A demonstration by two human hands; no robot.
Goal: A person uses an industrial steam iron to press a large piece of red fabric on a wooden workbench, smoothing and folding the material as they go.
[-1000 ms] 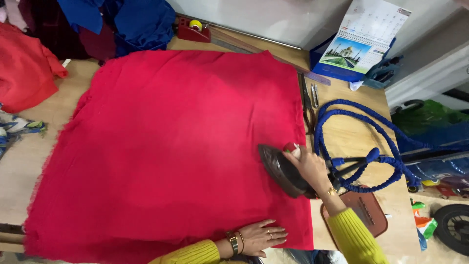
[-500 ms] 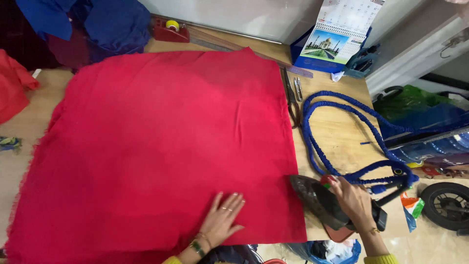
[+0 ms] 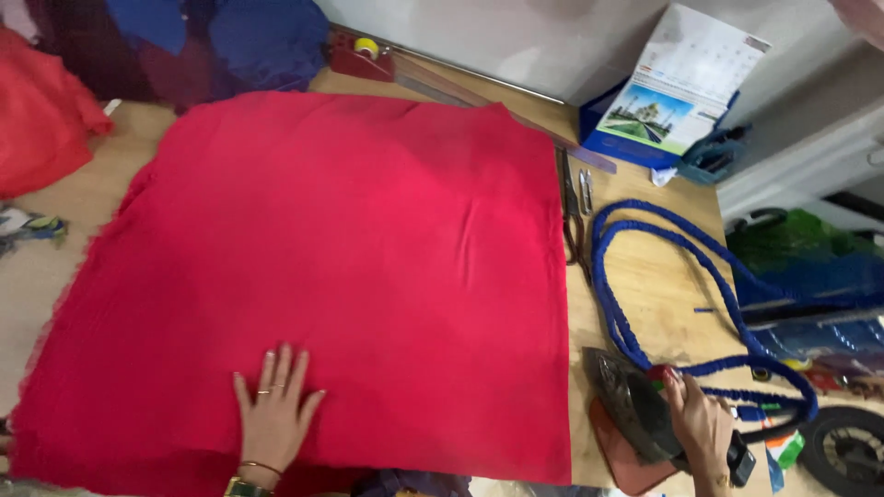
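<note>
The fingers of the left hand [image 3: 273,416] are spread flat and press on the near edge of the red cloth [image 3: 350,267], a little further left than half a second ago. The fingers of the right hand [image 3: 702,425] are closed around the handle of the dark iron [image 3: 635,410]. The iron has left the cloth and now rests on its reddish pad [image 3: 622,456] on the counter [image 3: 658,281], beside the blue cord [image 3: 686,267]. So this pass of pressing seems finished.
</note>
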